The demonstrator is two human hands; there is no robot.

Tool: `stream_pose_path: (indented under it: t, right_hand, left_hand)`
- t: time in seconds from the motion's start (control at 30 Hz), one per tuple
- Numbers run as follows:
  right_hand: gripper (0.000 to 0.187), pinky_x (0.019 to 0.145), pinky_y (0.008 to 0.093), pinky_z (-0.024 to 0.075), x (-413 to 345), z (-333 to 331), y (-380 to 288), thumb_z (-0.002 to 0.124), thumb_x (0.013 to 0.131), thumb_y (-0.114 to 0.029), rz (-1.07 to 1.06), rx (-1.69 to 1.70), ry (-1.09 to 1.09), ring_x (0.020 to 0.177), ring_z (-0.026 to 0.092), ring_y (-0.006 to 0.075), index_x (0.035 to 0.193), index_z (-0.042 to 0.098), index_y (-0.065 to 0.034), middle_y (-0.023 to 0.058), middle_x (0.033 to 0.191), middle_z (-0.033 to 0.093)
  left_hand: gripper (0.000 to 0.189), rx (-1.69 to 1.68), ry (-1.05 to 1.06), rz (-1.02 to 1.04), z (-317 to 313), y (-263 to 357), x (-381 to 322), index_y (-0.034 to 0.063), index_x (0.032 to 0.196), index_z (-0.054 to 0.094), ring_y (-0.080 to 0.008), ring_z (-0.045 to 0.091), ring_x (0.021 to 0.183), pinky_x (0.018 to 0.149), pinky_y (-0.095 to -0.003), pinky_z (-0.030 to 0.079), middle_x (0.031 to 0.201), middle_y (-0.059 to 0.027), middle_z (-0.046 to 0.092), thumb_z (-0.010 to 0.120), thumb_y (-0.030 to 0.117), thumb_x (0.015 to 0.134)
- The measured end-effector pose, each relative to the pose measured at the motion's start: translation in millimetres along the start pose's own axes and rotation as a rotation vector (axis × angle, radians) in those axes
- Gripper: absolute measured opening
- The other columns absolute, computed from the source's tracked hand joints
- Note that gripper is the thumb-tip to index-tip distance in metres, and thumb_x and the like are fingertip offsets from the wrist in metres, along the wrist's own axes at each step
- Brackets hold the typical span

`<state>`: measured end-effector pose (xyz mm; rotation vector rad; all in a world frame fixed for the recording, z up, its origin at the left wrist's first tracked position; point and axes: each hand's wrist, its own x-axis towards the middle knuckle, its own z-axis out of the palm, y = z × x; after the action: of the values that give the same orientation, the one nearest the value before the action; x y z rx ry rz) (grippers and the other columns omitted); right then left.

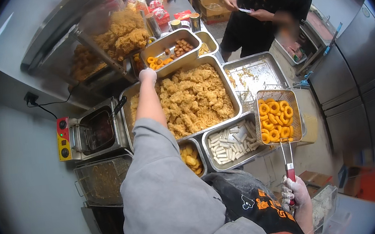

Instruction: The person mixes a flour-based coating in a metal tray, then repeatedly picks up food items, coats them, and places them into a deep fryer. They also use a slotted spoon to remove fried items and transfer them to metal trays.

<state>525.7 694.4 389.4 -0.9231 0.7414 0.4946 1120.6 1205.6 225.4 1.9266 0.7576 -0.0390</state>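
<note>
My left hand, in a pale glove, reaches forward and grips the near left corner of a small steel tray; its fingertips are hidden. That tray holds fried rings and browned cubes. My right hand, whitened with flour, is closed around the red handle of a wire fryer basket full of orange-brown fried rings. Between my hands lies a big steel tray heaped with fried chicken pieces. Nearer me, a tray of white sticks stands beside potato wedges.
At left are an electric fryer, a wire rack tray and a glass-fronted case of fried chicken. An emptied-looking crumb-strewn tray lies beyond the basket. A co-worker stands ahead, holding a small pale item.
</note>
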Motion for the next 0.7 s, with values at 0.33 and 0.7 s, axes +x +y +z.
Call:
stream_pose_path:
  t: [0.33, 0.7]
  right_hand:
    - [0.017, 0.038, 0.0265, 0.0380, 15, 12, -33, 0.066, 0.098, -0.018, -0.106, -0.230, 0.042, 0.044, 0.042, 0.0079, 0.095, 0.051, -0.0108, -0.0018, 0.064, 0.046]
    - [0.020, 0.036, 0.0267, 0.0372, 43, 68, -152, 0.070, 0.096, -0.017, -0.286, -0.965, 0.020, 0.041, 0.047, 0.0090, 0.103, 0.056, -0.0049, -0.0002, 0.061, 0.052]
  left_hand:
    - [0.025, -0.737, -0.149, -0.166, 46, -25, -184, -0.0107, 0.112, 0.064, -0.0241, 0.070, 0.074, 0.060, -0.0315, 0.063, 0.103, -0.0178, 0.069, 0.065, 0.008, 0.096]
    - [0.030, -0.803, -0.169, -0.036, 134, -106, -349, 0.0034, 0.074, 0.065, -0.0090, 0.048, 0.056, 0.052, -0.0303, 0.037, 0.067, 0.0019, 0.058, 0.071, 0.019, 0.099]
